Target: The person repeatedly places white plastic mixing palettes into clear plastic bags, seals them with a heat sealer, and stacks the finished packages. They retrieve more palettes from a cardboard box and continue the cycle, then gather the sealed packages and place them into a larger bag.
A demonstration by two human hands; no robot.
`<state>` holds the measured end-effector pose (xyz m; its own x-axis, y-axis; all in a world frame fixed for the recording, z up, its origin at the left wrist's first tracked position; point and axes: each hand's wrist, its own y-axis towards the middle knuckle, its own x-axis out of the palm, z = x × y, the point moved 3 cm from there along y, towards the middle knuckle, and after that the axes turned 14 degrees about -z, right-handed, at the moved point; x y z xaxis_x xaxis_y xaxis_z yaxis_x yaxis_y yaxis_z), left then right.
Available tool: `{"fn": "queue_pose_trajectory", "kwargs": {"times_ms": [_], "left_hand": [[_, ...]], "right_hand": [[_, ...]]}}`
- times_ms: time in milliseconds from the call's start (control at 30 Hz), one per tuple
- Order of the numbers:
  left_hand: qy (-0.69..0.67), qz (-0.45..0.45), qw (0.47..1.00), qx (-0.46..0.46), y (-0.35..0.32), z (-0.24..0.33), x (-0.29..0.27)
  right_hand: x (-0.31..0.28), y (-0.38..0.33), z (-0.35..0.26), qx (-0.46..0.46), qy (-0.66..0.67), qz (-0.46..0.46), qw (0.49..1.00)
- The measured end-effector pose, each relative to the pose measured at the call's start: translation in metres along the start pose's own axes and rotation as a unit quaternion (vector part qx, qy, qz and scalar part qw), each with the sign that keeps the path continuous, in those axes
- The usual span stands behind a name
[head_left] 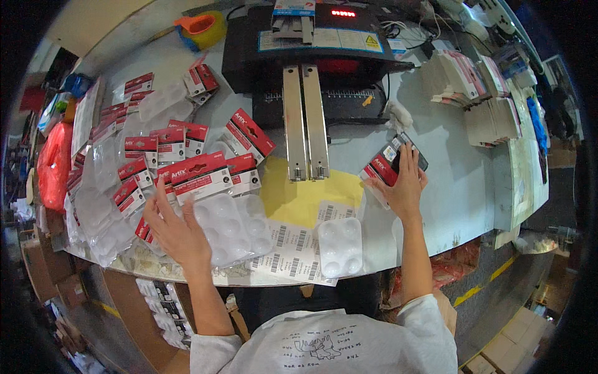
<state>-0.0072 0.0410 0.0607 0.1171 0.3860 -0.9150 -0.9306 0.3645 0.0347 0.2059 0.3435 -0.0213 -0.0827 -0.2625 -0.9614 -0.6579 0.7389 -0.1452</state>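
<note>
My left hand has its fingers spread against the left edge of a packaged white plastic paint palette with a red and white header card. On the right, my right hand lies with fingers stretched over a small pile of red and black cards; a dark object with a silvery patch shows at its far end, its kind unclear. An unpackaged white palette rests near the front edge, partly over sheets of barcode labels. Several more bagged palettes lie heaped at left.
A black machine with a red lit display stands at the back, two metal rails reaching forward over a yellow sheet. Stacks of cards stand at right. Orange and yellow tape rolls sit back left; an open carton is below.
</note>
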Motion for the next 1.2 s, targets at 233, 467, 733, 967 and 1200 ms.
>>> {"fn": "queue_pose_trajectory", "kwargs": {"times_ms": [233,467,733,967,1200], "left_hand": [[-0.037,-0.169,0.967,0.185,-0.085,0.068,0.118],[-0.435,-0.263,0.855,0.099,-0.088,0.069,0.118],[-0.532,-0.383,0.754,0.033,-0.092,0.063,0.075],[-0.478,-0.348,0.806,0.040,-0.089,0.065,0.051],[-0.459,-0.319,0.828,0.045,-0.089,0.061,0.057]], "right_hand": [[0.011,-0.008,0.001,-0.032,-0.021,0.034,0.999],[-0.004,-0.027,-0.018,-0.052,0.057,0.038,0.996],[-0.074,-0.050,-0.081,-0.179,0.404,-0.241,0.864],[-0.065,-0.049,-0.110,-0.189,0.330,-0.307,0.873],[-0.069,-0.052,-0.105,-0.224,0.315,-0.329,0.861]]}}
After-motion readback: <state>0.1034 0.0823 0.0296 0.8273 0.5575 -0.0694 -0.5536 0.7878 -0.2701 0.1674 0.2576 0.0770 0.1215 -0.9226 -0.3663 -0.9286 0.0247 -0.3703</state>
